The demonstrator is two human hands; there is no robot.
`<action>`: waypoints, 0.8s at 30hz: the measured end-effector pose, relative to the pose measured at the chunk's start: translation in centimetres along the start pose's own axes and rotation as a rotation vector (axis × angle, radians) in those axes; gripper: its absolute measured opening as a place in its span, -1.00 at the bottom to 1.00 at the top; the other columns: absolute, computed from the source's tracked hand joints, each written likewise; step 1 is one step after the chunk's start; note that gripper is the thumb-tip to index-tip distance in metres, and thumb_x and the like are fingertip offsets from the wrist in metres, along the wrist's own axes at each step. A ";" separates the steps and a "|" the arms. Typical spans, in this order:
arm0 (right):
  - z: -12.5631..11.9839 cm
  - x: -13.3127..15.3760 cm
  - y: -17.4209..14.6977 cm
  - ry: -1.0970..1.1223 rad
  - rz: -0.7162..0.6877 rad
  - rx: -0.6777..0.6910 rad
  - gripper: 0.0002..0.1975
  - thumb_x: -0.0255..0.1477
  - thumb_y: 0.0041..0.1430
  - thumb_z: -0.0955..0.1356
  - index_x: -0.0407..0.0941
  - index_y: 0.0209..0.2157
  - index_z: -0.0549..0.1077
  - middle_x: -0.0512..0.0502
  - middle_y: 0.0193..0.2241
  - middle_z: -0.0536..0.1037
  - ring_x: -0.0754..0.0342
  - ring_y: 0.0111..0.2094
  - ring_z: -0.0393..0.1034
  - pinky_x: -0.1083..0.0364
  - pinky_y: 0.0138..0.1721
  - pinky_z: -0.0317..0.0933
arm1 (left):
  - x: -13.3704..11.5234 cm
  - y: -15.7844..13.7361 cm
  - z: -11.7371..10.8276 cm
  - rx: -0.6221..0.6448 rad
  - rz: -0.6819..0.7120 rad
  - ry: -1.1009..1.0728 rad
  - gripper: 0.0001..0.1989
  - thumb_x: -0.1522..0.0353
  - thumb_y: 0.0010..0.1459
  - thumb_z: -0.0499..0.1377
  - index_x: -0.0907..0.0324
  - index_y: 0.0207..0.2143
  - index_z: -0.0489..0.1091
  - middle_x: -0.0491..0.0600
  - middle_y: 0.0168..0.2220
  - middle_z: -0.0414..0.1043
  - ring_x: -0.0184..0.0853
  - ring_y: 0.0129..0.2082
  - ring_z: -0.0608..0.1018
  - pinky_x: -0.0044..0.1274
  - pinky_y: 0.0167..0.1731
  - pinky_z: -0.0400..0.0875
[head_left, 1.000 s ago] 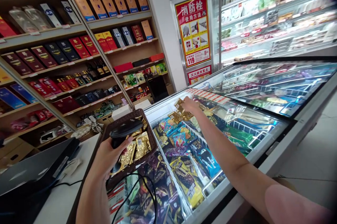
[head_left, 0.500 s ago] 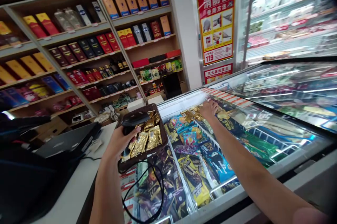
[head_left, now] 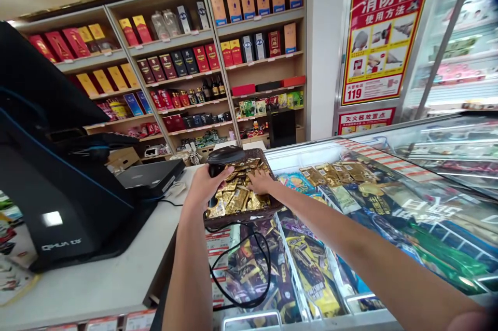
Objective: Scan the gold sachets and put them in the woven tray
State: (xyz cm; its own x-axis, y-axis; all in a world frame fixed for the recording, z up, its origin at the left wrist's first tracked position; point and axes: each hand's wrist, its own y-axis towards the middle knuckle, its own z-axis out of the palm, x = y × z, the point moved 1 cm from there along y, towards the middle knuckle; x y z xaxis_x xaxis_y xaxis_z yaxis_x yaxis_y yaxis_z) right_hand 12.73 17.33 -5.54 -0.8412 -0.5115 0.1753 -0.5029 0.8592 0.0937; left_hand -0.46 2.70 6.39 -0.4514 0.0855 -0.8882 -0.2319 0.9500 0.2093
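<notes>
My left hand (head_left: pixel 208 184) is closed around the handle of a black handheld scanner (head_left: pixel 227 154), whose head overhangs the back left of a dark brown woven basket (head_left: pixel 249 217). Several small gold foil packets (head_left: pixel 235 199) fill this basket. Over at its right side, my right hand (head_left: pixel 260 182) reaches in, fingers spread on the packets; its fingertips are partly lost among the foil. More gold packets (head_left: pixel 337 173) lie in a row inside the freezer, to the right of the basket. The black cable (head_left: pixel 268 263) loops below the basket.
A chest freezer with a glass top (head_left: pixel 392 165) holds bagged frozen goods. On the left, a black checkout terminal (head_left: pixel 66 185) stands on a white counter (head_left: pixel 112 281). Shelves (head_left: pixel 264 74) of boxes and bottles line the back wall, beside a red and yellow poster (head_left: pixel 383 40).
My right hand has moved left from the freezer into the basket. The view has turned left, bringing more of the terminal into sight. My left hand keeps hold of the scanner.
</notes>
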 end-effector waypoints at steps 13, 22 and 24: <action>-1.5 -3.1 -7.3 0.247 -0.063 -0.271 -0.61 -0.51 0.36 0.16 -0.03 0.09 0.45 -0.22 -0.03 0.43 -0.06 -0.07 0.41 0.04 -0.05 0.22 | -0.8 -0.5 1.2 0.072 0.065 0.014 -0.58 0.03 -0.13 0.35 0.15 -0.49 0.33 -0.11 -0.62 0.32 -0.36 -0.60 0.38 -0.55 -0.58 0.16; 0.7 -8.8 -11.8 0.586 0.195 -0.667 -0.66 -0.23 0.10 0.42 -0.08 -0.12 0.56 -0.24 0.25 0.21 -0.20 0.12 0.28 -0.14 0.12 0.15 | -0.2 0.1 6.0 0.074 0.087 -0.093 -0.54 0.03 -0.18 0.38 0.19 -0.44 0.38 -0.12 -0.61 0.34 -0.39 -0.62 0.37 -0.56 -0.58 0.19; 1.1 -9.6 -12.2 0.602 0.241 -0.715 -0.68 -0.23 0.11 0.40 -0.08 -0.13 0.56 -0.24 0.16 0.32 -0.22 0.14 0.26 -0.15 0.12 0.14 | -0.1 0.0 7.6 0.087 0.069 -0.146 -0.53 0.02 -0.17 0.37 0.19 -0.43 0.36 -0.13 -0.60 0.35 -0.41 -0.62 0.37 -0.57 -0.59 0.19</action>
State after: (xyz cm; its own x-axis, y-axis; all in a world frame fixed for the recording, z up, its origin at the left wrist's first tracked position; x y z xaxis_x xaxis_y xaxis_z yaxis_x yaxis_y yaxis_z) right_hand 26.72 11.77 -9.40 -0.5631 -0.4007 0.7227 0.0773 0.8452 0.5288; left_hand 6.10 4.94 3.42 -0.3323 0.1878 -0.9243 -0.1262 0.9623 0.2408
